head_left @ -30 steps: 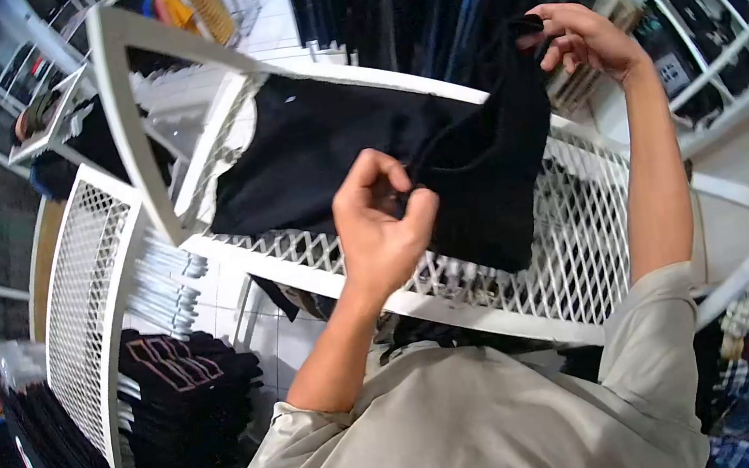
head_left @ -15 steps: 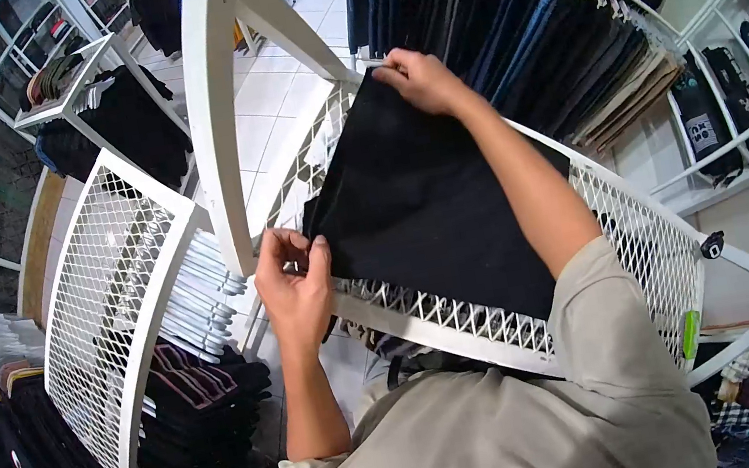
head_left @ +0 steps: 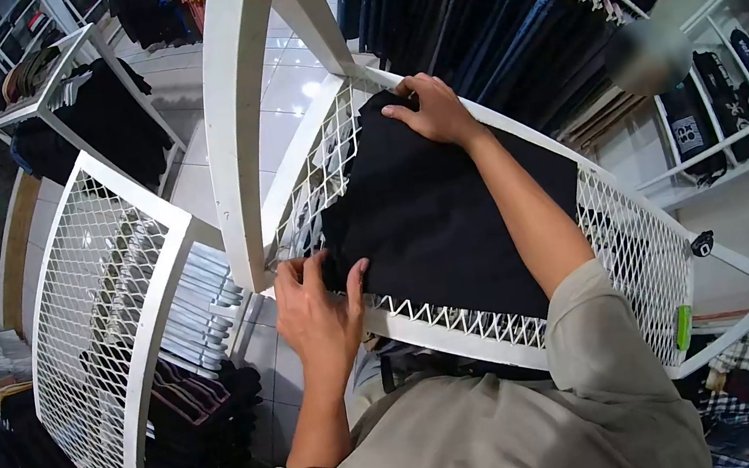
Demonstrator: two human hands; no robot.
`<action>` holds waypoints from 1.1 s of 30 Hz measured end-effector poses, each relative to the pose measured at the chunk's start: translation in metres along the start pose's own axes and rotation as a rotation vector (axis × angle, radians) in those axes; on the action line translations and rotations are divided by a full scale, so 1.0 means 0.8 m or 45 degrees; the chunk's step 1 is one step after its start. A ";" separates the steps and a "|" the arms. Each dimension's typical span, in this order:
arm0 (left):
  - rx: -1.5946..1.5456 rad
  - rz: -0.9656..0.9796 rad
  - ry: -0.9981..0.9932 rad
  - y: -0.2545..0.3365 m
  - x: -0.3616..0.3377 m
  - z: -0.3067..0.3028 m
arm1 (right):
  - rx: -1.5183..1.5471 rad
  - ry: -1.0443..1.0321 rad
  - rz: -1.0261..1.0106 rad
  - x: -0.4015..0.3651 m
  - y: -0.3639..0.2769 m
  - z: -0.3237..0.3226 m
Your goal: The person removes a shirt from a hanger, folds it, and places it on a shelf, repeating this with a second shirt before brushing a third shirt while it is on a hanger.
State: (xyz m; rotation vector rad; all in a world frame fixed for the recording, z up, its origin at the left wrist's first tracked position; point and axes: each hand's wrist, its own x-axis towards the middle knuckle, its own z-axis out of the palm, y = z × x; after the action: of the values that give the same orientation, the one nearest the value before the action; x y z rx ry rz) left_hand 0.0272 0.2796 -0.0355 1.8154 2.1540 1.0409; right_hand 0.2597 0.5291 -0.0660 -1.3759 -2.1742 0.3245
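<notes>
A folded black garment (head_left: 450, 212) lies spread over a white wire-mesh shelf top (head_left: 624, 229). At its near left corner is my left hand (head_left: 317, 317), with the fingertips bent over the edge and the thumb held apart. On the far edge of the cloth rests my right hand (head_left: 439, 114), its thumb spread away from the fingers and touching the fabric. My right forearm crosses above the garment's right part. The undersides of the fingers on both hands are hidden.
A white upright frame (head_left: 235, 129) rises left of the garment. Another mesh rack (head_left: 93, 279) stands further left, with white hangers (head_left: 200, 306) beside it. Jeans (head_left: 500, 38) hang beyond the shelf. A green tag (head_left: 683, 327) is on the mesh at right.
My left hand has shifted slightly right and its fingers have spread. My right hand's pinch on the far corner has loosened, and the garment's left edge has become more crumpled.
</notes>
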 end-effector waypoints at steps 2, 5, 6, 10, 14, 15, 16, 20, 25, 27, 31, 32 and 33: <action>-0.062 -0.021 -0.027 -0.003 0.002 0.001 | 0.074 0.016 -0.002 -0.001 -0.003 0.000; -0.084 0.078 -0.026 -0.010 0.004 0.006 | 0.209 0.077 -0.002 -0.006 -0.014 -0.005; -0.077 0.132 0.008 -0.011 0.004 0.008 | 0.271 0.114 0.007 -0.008 -0.018 -0.009; -0.132 0.107 -0.006 0.002 -0.001 0.000 | 0.308 0.181 0.021 -0.014 -0.037 -0.043; -0.336 0.054 -0.033 0.033 0.004 -0.020 | 0.291 0.384 0.027 -0.031 -0.049 -0.108; -0.333 0.075 -0.021 0.045 0.006 -0.027 | 0.334 0.416 0.035 -0.038 -0.052 -0.131; -0.433 0.092 -0.015 0.058 0.008 -0.036 | 0.371 0.399 0.074 -0.052 -0.062 -0.163; -0.649 0.306 0.091 0.106 0.013 -0.052 | 0.518 0.682 -0.118 -0.106 -0.036 -0.247; -0.735 0.624 0.101 0.188 0.025 -0.081 | 0.519 0.992 -0.181 -0.214 -0.044 -0.367; -1.033 0.679 0.073 0.228 0.027 -0.087 | 0.373 1.098 -0.142 -0.261 -0.043 -0.411; -1.111 0.865 -0.049 0.296 0.040 -0.099 | 0.467 1.158 -0.108 -0.344 -0.061 -0.476; -1.130 0.949 -0.064 0.309 0.049 -0.094 | 0.488 1.166 -0.102 -0.360 -0.057 -0.489; -1.150 1.034 -0.079 0.321 0.057 -0.088 | 0.427 1.159 -0.044 -0.377 -0.055 -0.501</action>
State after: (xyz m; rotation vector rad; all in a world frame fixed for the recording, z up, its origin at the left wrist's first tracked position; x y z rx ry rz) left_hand 0.1883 0.3008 0.1805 2.0907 0.5820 1.6652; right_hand 0.5510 0.2079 0.1902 -1.0056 -1.3141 0.0192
